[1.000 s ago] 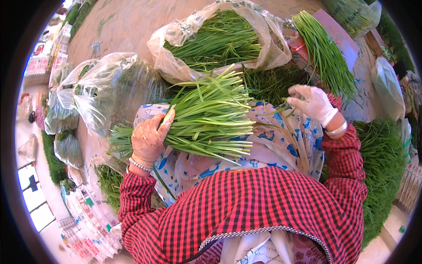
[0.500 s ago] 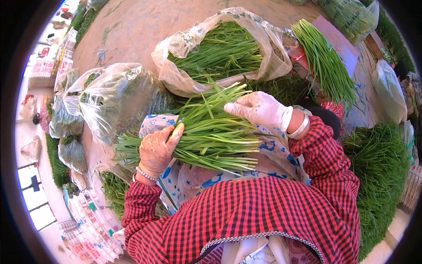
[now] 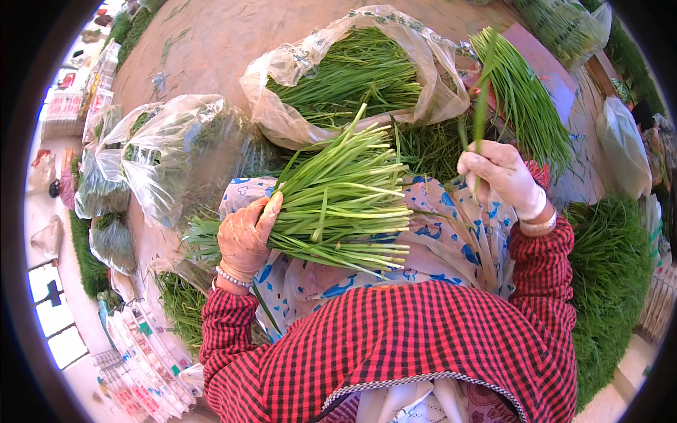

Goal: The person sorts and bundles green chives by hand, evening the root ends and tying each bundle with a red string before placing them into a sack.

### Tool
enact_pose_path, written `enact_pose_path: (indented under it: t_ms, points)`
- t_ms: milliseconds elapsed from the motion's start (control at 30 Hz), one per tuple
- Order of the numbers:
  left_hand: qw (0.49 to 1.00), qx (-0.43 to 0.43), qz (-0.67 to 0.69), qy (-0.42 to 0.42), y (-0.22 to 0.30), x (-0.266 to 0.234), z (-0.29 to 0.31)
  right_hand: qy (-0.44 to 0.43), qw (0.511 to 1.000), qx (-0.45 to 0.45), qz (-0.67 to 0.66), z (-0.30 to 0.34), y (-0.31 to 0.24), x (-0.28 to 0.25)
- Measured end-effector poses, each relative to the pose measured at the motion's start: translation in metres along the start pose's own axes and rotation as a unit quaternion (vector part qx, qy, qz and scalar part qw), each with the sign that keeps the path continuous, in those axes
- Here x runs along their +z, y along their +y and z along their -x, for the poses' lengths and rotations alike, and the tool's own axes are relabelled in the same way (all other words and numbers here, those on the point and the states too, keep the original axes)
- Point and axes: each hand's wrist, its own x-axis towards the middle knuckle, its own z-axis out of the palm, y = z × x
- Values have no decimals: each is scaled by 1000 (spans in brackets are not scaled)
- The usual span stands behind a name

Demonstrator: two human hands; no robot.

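Observation:
My gloved left hand (image 3: 245, 238) is closed round a thick bunch of green chives (image 3: 338, 204), thumb on top. The pale cut ends fan out to the right over my lap, which a clear plastic sheet with blue prints (image 3: 441, 236) covers. Apart from the bunch, on the right, my gloved right hand (image 3: 499, 176) pinches a few loose chive blades (image 3: 481, 116) that stick up past its fingers. Just beyond the bunch sits an open clear bag (image 3: 271, 106) filled with more chives (image 3: 352, 77).
A tied chive bundle (image 3: 529, 99) lies on a board at the far right. Filled plastic bags (image 3: 180, 151) stand to the left. A large heap of chives (image 3: 610, 282) is beside my right arm. Stacked printed plastic packs (image 3: 144, 359) lie at the lower left.
My right hand has moved right, away from the bunch, and now carries a few loose blades upright. The left hand keeps its hold and has shifted slightly.

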Motion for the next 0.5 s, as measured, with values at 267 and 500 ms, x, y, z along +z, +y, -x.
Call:
enact_pose_path:
  t_ms: [267,500]
  points:
    - [999,31,-10,22,8,-5,-13,-60,996,22,70,-47,12,51]
    - [999,42,-20,3,9,-14,-10,-76,987,-51,129,-58,27,71]
